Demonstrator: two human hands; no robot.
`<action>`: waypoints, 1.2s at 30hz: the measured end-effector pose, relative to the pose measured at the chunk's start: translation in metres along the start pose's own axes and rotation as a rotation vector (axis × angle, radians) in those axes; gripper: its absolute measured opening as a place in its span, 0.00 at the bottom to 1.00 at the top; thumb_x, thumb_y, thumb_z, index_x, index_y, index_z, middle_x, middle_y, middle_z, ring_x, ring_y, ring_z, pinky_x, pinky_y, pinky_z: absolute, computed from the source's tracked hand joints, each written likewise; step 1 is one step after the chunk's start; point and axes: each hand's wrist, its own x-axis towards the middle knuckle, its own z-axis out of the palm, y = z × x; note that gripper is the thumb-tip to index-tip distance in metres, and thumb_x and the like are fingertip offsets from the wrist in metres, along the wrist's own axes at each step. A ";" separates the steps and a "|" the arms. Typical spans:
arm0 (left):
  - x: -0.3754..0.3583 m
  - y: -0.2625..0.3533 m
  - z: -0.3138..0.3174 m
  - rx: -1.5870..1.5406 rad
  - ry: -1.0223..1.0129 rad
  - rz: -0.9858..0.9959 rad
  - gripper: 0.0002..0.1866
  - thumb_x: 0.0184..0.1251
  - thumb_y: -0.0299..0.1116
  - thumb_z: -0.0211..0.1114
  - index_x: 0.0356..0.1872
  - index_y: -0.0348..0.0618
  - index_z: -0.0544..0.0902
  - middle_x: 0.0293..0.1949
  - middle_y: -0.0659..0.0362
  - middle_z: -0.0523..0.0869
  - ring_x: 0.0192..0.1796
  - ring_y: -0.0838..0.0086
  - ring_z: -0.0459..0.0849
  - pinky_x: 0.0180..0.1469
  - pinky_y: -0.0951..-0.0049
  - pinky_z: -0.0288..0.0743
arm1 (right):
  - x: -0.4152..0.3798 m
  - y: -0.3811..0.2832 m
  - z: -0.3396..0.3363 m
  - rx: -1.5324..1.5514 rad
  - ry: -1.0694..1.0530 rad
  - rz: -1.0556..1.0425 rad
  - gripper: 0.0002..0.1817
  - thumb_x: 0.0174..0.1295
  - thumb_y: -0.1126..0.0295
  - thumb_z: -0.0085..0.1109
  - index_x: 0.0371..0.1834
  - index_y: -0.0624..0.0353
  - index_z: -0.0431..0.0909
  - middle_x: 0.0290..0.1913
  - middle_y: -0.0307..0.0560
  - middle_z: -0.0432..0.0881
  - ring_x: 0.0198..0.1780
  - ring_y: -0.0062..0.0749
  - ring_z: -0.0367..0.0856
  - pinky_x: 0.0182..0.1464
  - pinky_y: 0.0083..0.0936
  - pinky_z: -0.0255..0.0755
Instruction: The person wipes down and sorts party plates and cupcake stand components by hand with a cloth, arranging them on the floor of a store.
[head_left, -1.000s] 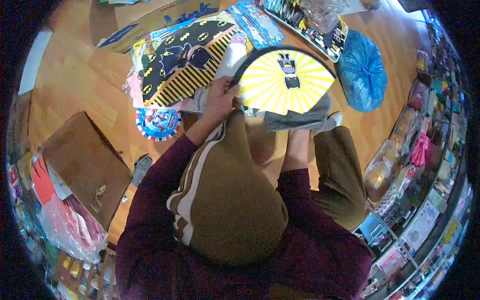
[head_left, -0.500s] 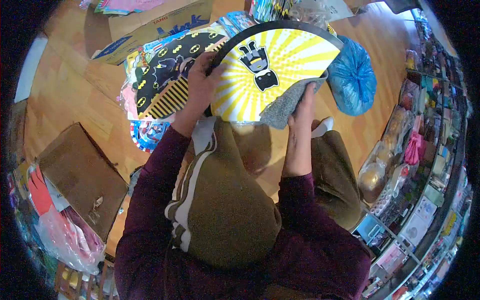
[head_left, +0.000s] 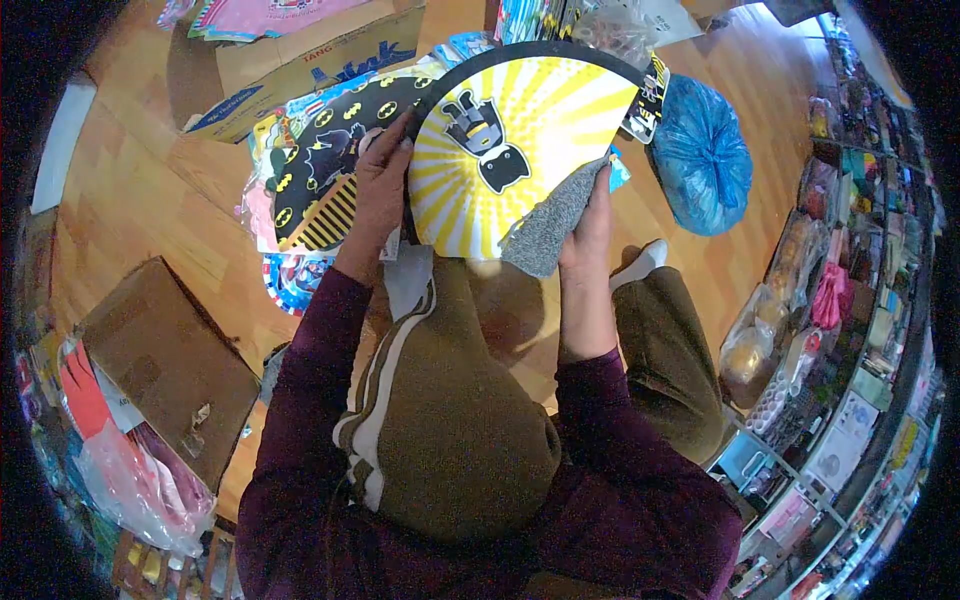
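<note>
A yellow and white sunburst piece [head_left: 560,110] with a masked cartoon figure and a curved black edge is held up over the lap. My left hand [head_left: 382,185] grips its left edge, fingers bent round it. At its lower right, my right hand [head_left: 592,225] is closed on a grey cloth [head_left: 550,228] that lies against the piece. The fingers behind the cloth are partly hidden. A black bat-patterned piece with striped trim [head_left: 330,150] lies behind and left of my left hand, on a pile of printed items.
An open cardboard box [head_left: 330,60] stands at the upper left. A blue plastic bag [head_left: 703,155] sits on the floor at the right. Shelves of packaged goods [head_left: 840,420] line the right side. Flat brown cardboard [head_left: 175,360] and a plastic-wrapped bundle [head_left: 140,485] are at the left.
Both hands and the sunburst piece have moved left and slightly down, and the piece has tilted a little. A black and yellow packaged item now shows beyond its right corner.
</note>
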 end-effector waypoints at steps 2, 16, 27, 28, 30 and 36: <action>0.000 0.003 0.000 0.160 0.044 0.157 0.19 0.60 0.22 0.50 0.54 0.38 0.69 0.47 0.59 0.75 0.47 0.79 0.71 0.51 0.80 0.64 | 0.002 0.001 -0.002 0.041 -0.019 0.003 0.26 0.62 0.49 0.36 0.55 0.57 0.62 0.51 0.47 0.70 0.47 0.37 0.72 0.46 0.33 0.68; -0.009 0.022 0.012 0.664 0.041 0.585 0.20 0.50 0.17 0.53 0.47 0.41 0.75 0.41 0.52 0.76 0.46 0.64 0.74 0.49 0.72 0.66 | 0.009 0.018 -0.023 -0.040 0.081 -0.113 0.25 0.61 0.49 0.38 0.53 0.55 0.62 0.49 0.43 0.71 0.47 0.36 0.71 0.46 0.35 0.67; -0.021 0.032 0.000 0.352 -0.432 -0.245 0.10 0.54 0.27 0.59 0.37 0.34 0.77 0.30 0.66 0.78 0.31 0.85 0.71 0.36 0.80 0.67 | 0.015 0.008 -0.043 -0.048 0.120 -0.085 0.28 0.60 0.45 0.35 0.54 0.54 0.62 0.52 0.43 0.69 0.50 0.35 0.69 0.51 0.33 0.65; -0.022 0.027 -0.002 0.351 -0.435 -0.246 0.10 0.54 0.27 0.59 0.37 0.34 0.77 0.30 0.66 0.78 0.31 0.85 0.71 0.36 0.80 0.67 | 0.018 0.008 -0.047 -0.048 0.122 -0.087 0.28 0.60 0.45 0.35 0.54 0.54 0.62 0.52 0.43 0.69 0.50 0.35 0.69 0.51 0.33 0.65; -0.027 0.022 -0.006 0.248 -0.392 -0.167 0.10 0.56 0.27 0.58 0.39 0.34 0.77 0.31 0.66 0.78 0.32 0.85 0.71 0.37 0.81 0.68 | 0.026 0.008 -0.052 -0.032 0.184 -0.157 0.28 0.61 0.46 0.34 0.56 0.55 0.61 0.55 0.45 0.67 0.54 0.37 0.66 0.56 0.34 0.60; -0.020 0.029 -0.024 0.110 -0.278 -0.226 0.12 0.58 0.28 0.56 0.43 0.36 0.75 0.35 0.65 0.79 0.35 0.83 0.75 0.40 0.80 0.70 | 0.050 -0.019 -0.060 0.032 0.176 -0.316 0.29 0.62 0.46 0.30 0.57 0.57 0.60 0.58 0.46 0.64 0.57 0.39 0.63 0.59 0.36 0.56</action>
